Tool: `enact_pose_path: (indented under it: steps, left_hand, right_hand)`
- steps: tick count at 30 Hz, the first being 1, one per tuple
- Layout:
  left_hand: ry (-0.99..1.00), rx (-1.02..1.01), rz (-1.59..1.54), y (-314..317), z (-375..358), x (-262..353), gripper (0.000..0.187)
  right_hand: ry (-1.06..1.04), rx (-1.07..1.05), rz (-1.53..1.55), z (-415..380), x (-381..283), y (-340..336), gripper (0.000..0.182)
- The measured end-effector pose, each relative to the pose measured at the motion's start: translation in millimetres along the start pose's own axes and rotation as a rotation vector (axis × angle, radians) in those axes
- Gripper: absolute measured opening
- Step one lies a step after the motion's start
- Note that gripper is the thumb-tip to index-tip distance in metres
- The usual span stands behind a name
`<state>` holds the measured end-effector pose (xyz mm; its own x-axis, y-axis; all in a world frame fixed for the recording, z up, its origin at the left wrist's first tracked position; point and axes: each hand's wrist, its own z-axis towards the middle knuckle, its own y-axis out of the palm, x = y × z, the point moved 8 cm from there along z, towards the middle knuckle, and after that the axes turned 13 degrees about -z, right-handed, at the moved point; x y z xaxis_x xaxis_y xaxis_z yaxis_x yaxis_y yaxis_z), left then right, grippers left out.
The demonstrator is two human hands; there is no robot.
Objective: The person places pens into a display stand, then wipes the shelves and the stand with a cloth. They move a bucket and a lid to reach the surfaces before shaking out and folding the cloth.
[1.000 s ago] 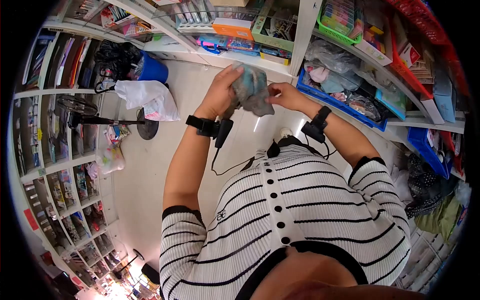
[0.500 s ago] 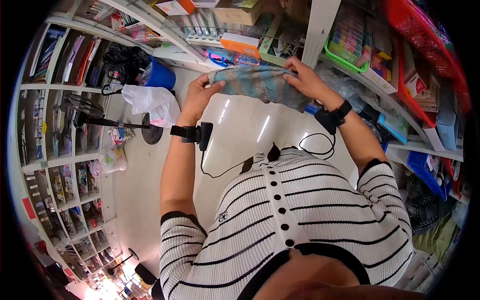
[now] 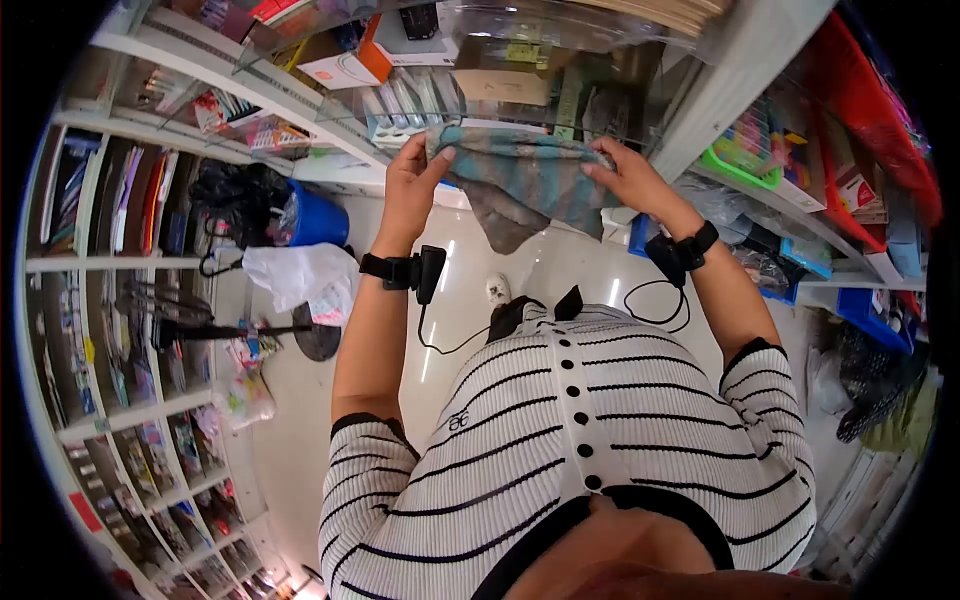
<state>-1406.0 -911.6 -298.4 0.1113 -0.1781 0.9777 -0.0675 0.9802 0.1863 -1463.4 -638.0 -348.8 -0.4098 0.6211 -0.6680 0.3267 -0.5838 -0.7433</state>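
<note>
A blue-green and grey-brown patterned cloth [image 3: 530,175] is stretched between my two hands, in front of a glass shelf. My left hand [image 3: 415,180] pinches its left end between thumb and fingers. The right end is gripped by my right hand [image 3: 627,177]. From the cloth's middle a darker grey-brown part hangs down over the floor. Each wrist carries a black strap with a small black device and a cable.
Shelves with boxes [image 3: 505,75] stand just beyond the cloth. A green basket [image 3: 742,165] and a red basket [image 3: 860,90] are at the right. To the left are a blue bin [image 3: 320,215], a white bag [image 3: 300,275], a black fan [image 3: 190,333] and bookshelves.
The cloth now hangs lower in the middle, with a darker part dropping down. My hands still hold its ends. The view has shifted, and a white shoe shows below.
</note>
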Motion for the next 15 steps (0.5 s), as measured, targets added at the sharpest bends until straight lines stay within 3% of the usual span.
enact_pose_path:
  steps: [5, 7, 8, 9, 11, 13, 14, 15]
  left_hand:
    - [-0.114, -0.120, -0.064, -73, 37, 3, 0.051]
    - [-0.123, -0.132, -0.075, -110, 58, 9, 0.052]
    - [-0.057, -0.093, 0.004, -134, 72, 14, 0.048]
    - [0.006, -0.053, 0.084, -155, 84, 20, 0.046]
    - [0.228, 0.093, -0.011, -190, 106, 50, 0.045]
    - [0.518, 0.168, -0.009, -204, 111, 81, 0.045]
    - [0.515, 0.166, -0.012, -213, 117, 80, 0.045]
    - [0.654, 0.180, 0.398, -214, 116, 87, 0.044]
  right_hand:
    - [0.042, -0.167, 0.073, 54, -61, 48, 0.032]
    - [0.126, -0.193, -0.107, 79, -86, 60, 0.030]
    - [-0.045, 0.092, -0.279, 93, -110, 53, 0.030]
    - [-0.036, 0.097, -0.281, 107, -121, 60, 0.030]
    - [-0.189, 0.411, -0.442, 131, -177, 45, 0.029]
    - [-0.280, 0.466, -0.558, 158, -203, 56, 0.027]
    - [-0.384, 0.521, -0.674, 169, -216, 62, 0.026]
    - [-0.382, 0.517, -0.675, 182, -217, 68, 0.026]
